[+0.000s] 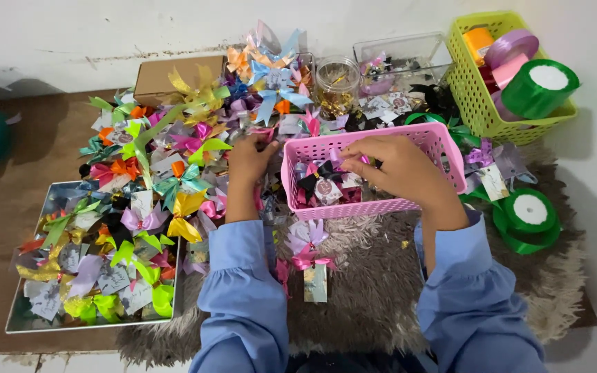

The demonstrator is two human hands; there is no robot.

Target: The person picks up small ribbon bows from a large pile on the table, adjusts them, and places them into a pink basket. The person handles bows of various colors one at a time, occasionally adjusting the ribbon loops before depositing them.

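A person's right hand [399, 166] reaches into a pink plastic basket [443, 141], its fingers curled and pressed together on a small pink ribbon piece [345, 160] at the basket's inner left part (how much of the piece is pinched cannot be told, since the knuckles hide it). Just below and to the left of that pinch lies a black bow with a round tag [323, 183], touching other bows in the basket; its loops spread roughly left to right, so its long axis runs across the basket, and the tag hangs toward the person. The right hand is plainly the nearer one to it. The left hand [250, 160] rests outside the basket's left wall, fingers bent down onto the heap of coloured bows [174, 166] there; whether it grips one cannot be told. Both arms wear light blue sleeves [243, 290]. Farther out from the hands, a tray of bows [19, 321] sits to the left, a tagged pink bow [312, 266] lies on a shaggy mat [374, 297] toward the person, and beyond the basket stand a glass jar [336, 83] and a green basket of ribbon rolls [478, 110].
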